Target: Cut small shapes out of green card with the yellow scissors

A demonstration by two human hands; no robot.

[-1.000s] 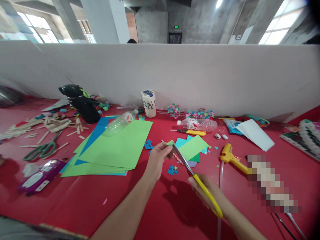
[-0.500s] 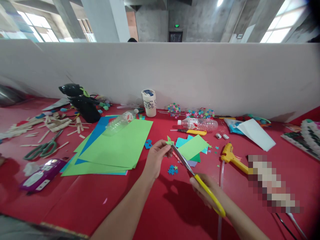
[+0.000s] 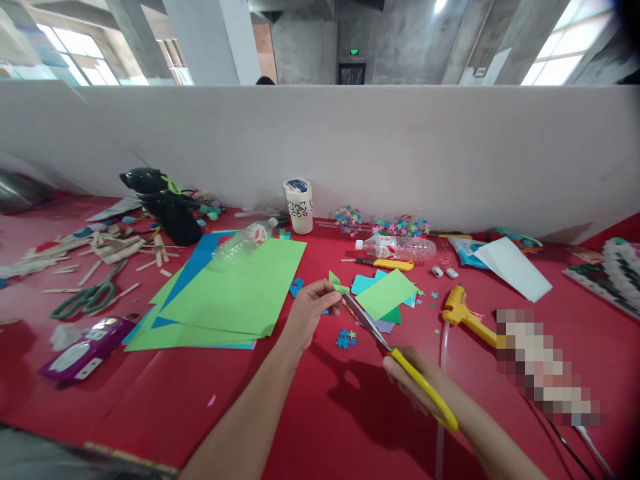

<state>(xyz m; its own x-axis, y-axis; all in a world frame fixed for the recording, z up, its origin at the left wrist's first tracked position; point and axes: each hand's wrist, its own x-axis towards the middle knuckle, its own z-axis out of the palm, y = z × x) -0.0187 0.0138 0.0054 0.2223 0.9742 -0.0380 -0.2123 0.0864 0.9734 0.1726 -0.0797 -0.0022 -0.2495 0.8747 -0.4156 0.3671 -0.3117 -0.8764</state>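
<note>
My left hand [image 3: 314, 308] pinches a small piece of green paper [image 3: 340, 287] between thumb and fingers, above the red table. In my right hand [image 3: 413, 380] are yellow-handled scissors [image 3: 423, 387], their blades pointing up and left to the green piece. The blade tips meet the paper close to my left fingertips; whether they cut into it I cannot tell. Below the blades lies a pile of blue paper stars [image 3: 345, 340]. Beyond them is a green paper rectangle [image 3: 387, 295] on top of blue and darker green sheets.
Large green sheets [image 3: 230, 293] and a plastic bottle [image 3: 240, 245] lie left. A yellow glue gun [image 3: 467, 317], a utility knife [image 3: 393, 265] and another bottle [image 3: 400, 248] are right. Green-handled scissors [image 3: 87, 300], craft sticks and a black bottle [image 3: 167, 210] sit farther left. A white partition [image 3: 320, 147] closes the back.
The scissors and my right hand have shifted slightly right and down. The green piece has turned a little in my left fingers, and a flap of it now stands apart.
</note>
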